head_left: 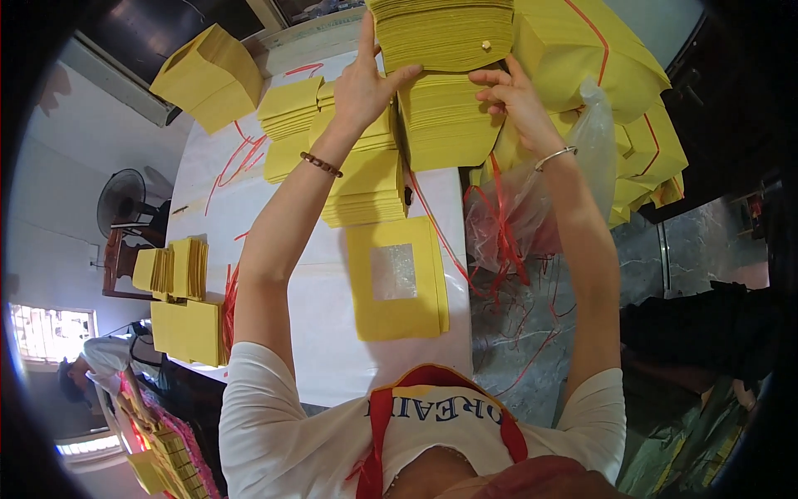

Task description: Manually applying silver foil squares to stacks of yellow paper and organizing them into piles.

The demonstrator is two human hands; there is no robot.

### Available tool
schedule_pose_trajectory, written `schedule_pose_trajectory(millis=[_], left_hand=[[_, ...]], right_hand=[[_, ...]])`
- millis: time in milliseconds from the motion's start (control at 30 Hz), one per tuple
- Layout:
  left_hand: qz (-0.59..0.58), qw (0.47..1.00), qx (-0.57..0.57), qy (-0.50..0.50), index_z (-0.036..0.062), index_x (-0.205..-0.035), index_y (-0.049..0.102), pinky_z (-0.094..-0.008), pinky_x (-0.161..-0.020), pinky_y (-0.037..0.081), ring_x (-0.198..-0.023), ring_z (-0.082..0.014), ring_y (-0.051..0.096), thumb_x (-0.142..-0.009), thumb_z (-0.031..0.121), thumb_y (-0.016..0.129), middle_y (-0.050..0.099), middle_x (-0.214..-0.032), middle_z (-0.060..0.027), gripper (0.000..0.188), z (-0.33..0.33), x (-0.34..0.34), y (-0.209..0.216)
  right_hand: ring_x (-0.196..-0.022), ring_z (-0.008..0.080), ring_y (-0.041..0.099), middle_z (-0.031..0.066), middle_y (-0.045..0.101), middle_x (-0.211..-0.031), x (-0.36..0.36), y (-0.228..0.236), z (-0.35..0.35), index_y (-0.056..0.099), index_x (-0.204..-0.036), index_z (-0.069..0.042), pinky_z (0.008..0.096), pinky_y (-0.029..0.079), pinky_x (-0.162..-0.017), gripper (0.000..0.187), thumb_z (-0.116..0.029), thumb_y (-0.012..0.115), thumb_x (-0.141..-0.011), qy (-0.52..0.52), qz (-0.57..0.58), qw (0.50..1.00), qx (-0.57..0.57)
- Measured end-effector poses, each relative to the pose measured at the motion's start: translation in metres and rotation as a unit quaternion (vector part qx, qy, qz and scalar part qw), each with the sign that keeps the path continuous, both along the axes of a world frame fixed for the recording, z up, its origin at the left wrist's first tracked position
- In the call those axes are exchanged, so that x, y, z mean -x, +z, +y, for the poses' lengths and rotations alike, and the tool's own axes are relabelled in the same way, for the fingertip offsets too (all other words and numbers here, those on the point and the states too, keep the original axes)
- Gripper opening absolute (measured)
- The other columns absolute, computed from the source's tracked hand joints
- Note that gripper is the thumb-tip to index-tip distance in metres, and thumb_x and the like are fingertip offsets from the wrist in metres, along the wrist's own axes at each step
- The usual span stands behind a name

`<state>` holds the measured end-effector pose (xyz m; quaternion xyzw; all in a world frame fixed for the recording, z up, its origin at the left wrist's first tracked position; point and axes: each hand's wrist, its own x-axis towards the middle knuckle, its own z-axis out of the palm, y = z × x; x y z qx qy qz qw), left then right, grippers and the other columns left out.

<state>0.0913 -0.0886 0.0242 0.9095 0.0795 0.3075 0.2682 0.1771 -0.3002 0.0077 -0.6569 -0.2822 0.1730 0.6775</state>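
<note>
My left hand (363, 90) lies along the left side of an upper stack of yellow paper bags or envelopes (440, 33). Its index finger is stretched upward, and its thumb points right along the stack's near edge. At the near right corner of that stack is my right hand (517, 98), fingers apart, one fingertip against the edge. Directly below sits another thick yellow stack (453, 125). A small pale flower-shaped piece (486, 46) shows on the upper stack. Nearer to me, a flat yellow piece with a clear window (399, 324) rests on the white table (324, 349).
Several smaller yellow stacks (366, 187) stand left of centre. A large yellow bundle (212, 75) is at the far left, with more wrapped bundles (615, 58) at right. Red strings (499, 224) and a clear plastic bag (594, 166) hang beside the table. Another person (112, 358) is at lower left.
</note>
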Motion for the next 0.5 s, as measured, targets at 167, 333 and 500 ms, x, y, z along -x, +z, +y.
schedule_pose_trajectory(millis=[167,333,500], left_hand=[[-0.125,0.989,-0.043,-0.069,0.0155,-0.141,0.006,-0.0335,-0.067,0.051,-0.083,-0.0255,0.064,-0.069,0.026,0.076,0.058,-0.112,-0.0174,0.102,0.006,-0.006,0.0],[-0.045,0.981,0.174,-0.075,0.0089,-0.14,0.005,-0.0271,-0.06,0.05,-0.077,-0.0195,0.062,-0.068,0.019,0.077,0.053,-0.115,-0.0229,0.102,0.0,-0.006,0.015],[-0.057,0.976,0.198,-0.076,0.0044,-0.139,0.001,-0.0253,-0.06,0.049,-0.07,-0.0156,0.059,-0.069,0.016,0.077,0.049,-0.118,-0.0254,0.104,0.0,-0.005,0.014]], right_hand=[[-0.082,0.0102,0.055,0.0089,0.058,-0.108,0.002,0.005,0.002,-0.004,-0.14,-0.001,0.0183,0.042,-0.064,0.075,-0.004,0.042,-0.08,0.001,0.002,1.0,0.007],[-0.079,0.0104,0.055,0.0105,0.059,-0.107,-0.002,0.01,0.002,-0.006,-0.14,-0.002,0.0186,0.043,-0.063,0.076,-0.004,0.042,-0.081,0.008,-0.004,1.0,0.021],[-0.081,0.0131,0.059,0.0137,0.059,-0.108,0.006,0.013,0.005,-0.013,-0.139,-0.005,0.02,0.047,-0.063,0.08,-0.003,0.043,-0.082,0.015,0.045,0.998,0.036]])
